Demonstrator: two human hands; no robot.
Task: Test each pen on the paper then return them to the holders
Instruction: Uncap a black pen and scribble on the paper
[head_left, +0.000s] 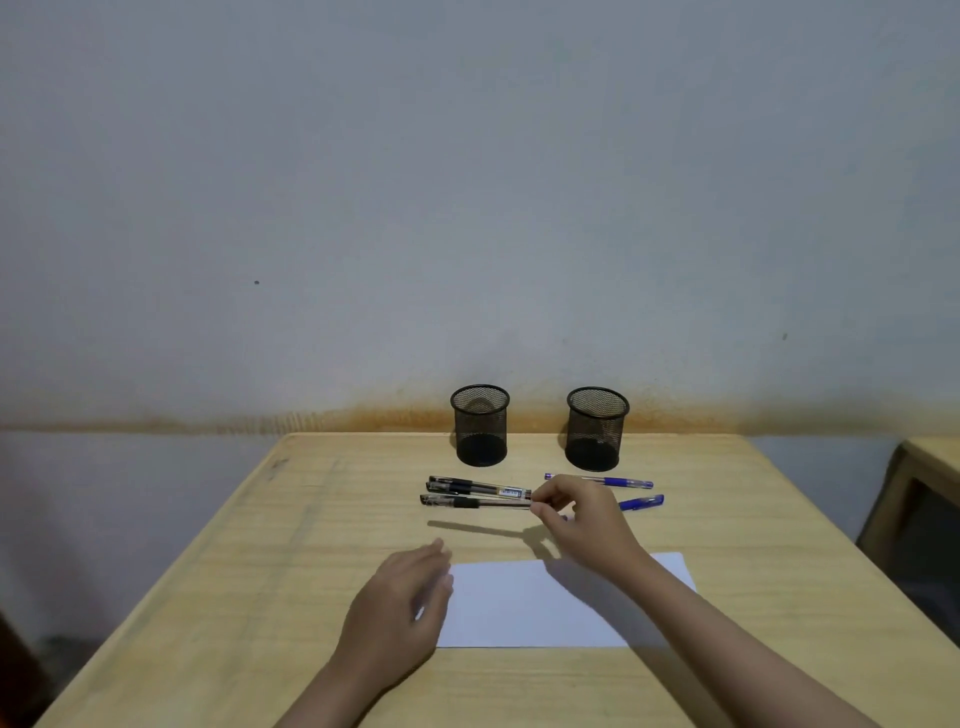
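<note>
Black pens (475, 491) lie side by side on the tabletop (311, 519), and the right hand (582, 519) pinches the end of the nearest one while the left hand (405, 597), fingers loose and holding nothing, rests at the paper (519, 608) edge at 9 o'clock. The pinch is far out at the end, so I think the pen could tip, slip out or bump the pens beside it. Two blue pens (618, 491) wait at 3 o'clock of the right hand, and both mesh holders (480, 426) at 12 o'clock look empty.
</note>
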